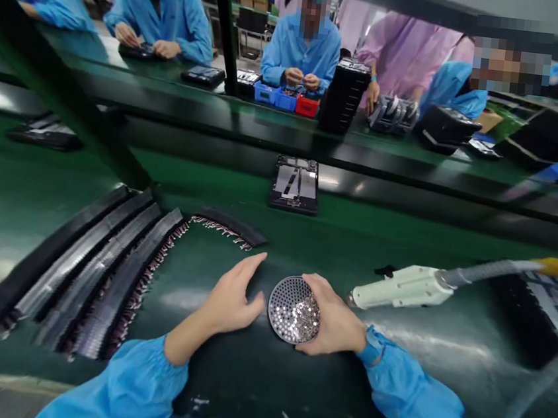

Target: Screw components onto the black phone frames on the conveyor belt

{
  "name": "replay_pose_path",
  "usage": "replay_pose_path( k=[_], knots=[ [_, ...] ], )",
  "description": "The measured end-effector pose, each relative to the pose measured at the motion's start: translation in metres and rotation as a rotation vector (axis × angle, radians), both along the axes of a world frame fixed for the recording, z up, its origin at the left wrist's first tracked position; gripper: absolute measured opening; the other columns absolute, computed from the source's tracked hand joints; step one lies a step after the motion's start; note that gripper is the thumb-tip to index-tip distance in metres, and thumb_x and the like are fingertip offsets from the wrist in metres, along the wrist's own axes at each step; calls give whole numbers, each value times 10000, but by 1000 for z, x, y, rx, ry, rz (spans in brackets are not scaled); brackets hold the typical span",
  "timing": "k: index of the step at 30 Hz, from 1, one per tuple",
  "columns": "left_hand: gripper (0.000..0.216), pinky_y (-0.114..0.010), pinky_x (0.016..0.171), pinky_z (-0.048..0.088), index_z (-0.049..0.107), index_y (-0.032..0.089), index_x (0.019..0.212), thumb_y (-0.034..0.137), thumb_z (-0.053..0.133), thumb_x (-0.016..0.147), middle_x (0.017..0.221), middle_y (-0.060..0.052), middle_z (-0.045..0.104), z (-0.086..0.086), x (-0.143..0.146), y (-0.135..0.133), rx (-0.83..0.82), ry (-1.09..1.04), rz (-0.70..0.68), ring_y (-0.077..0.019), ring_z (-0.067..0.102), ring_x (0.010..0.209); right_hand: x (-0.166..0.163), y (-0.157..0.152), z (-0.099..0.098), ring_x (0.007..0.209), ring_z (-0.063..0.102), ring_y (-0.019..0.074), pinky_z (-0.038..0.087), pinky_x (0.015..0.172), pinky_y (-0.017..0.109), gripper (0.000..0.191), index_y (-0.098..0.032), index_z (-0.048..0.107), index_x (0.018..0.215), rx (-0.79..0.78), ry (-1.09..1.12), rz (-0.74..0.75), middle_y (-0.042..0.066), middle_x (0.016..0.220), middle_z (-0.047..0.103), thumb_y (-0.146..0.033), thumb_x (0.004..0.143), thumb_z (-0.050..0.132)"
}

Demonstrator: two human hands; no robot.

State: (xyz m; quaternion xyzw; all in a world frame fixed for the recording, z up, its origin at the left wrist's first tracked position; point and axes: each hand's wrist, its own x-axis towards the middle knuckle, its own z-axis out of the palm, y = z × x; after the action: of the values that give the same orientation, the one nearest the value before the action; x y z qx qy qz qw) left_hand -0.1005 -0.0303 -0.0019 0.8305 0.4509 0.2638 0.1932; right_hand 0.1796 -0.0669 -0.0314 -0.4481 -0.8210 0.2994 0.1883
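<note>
My right hand [334, 318] grips the right side of a round tray with rows of small holes [286, 296]. Many tiny shiny screws [303, 318] lie heaped in its lower right part, and some sit in the holes. To the left of the tray, my left hand [234, 297] is held open, thumb and fingers apart, with nothing in it. A small gap separates it from the tray's rim. Just right of my right hand lies a pale green electric screwdriver [403, 288].
Long dark strips of small parts with wires [97, 276] lie at left, a shorter strip [232, 225] beyond my left hand. An opened tablet-like device [295, 184] lies ahead. A grey hose [492, 270] runs right. Co-workers in blue sit across, near a black stack [344, 96].
</note>
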Motion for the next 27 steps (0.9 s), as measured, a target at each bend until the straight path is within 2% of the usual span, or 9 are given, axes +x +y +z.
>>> replay_pose_path(
  k=[3,6,14,18,21,24,27],
  knots=[
    [484,-366,987,577,567,112,1262,188,469,794,1189,-126,706,-6,-4,7,110,-84,104,-234,695,1106,-9,-5,11,1451,345,422,337,1200,561,1289,-125,197,1555,-120,-30,-95,256,1542,313,-422,511,890],
    [422,-350,940,596,599,139,1184,171,471,783,1121,-103,724,-8,-7,9,154,-110,151,-225,713,1040,-18,-3,16,1448,350,406,343,1199,546,1293,-146,177,1557,-167,-18,-122,240,1540,305,-391,506,889],
    [313,-326,874,610,631,131,1087,137,472,817,1052,-104,723,-9,-11,8,279,-136,192,-217,716,973,-16,5,9,1420,356,411,339,1198,561,1151,-139,284,1501,-38,-42,-130,213,1491,392,-341,524,857],
    [282,-332,884,604,641,121,1068,123,484,834,1041,-116,721,-2,-8,9,337,-133,171,-223,711,976,-28,13,4,1380,398,411,358,1184,562,1165,-135,328,1478,8,-39,-126,209,1449,446,-363,483,888],
    [265,-345,935,585,656,108,1059,115,486,857,1067,-129,725,0,0,-2,393,-90,65,-237,696,1039,-36,13,1,1369,411,419,308,1200,599,1192,-128,327,1487,19,-47,-156,218,1440,465,-401,487,914],
    [298,-408,1048,522,667,79,1108,155,487,882,1175,-163,707,-6,16,-18,442,18,-184,-285,647,1171,-26,9,2,1452,297,457,197,1223,651,1281,-96,245,1539,-49,-25,-138,261,1535,358,-504,525,912],
    [413,-471,1143,420,640,59,1218,306,514,912,1305,-210,643,-13,38,-23,440,166,-395,-345,563,1290,-12,16,7,1534,164,402,122,1242,630,1099,-131,145,1586,-198,183,-43,224,1642,194,-621,778,706]
  ],
)
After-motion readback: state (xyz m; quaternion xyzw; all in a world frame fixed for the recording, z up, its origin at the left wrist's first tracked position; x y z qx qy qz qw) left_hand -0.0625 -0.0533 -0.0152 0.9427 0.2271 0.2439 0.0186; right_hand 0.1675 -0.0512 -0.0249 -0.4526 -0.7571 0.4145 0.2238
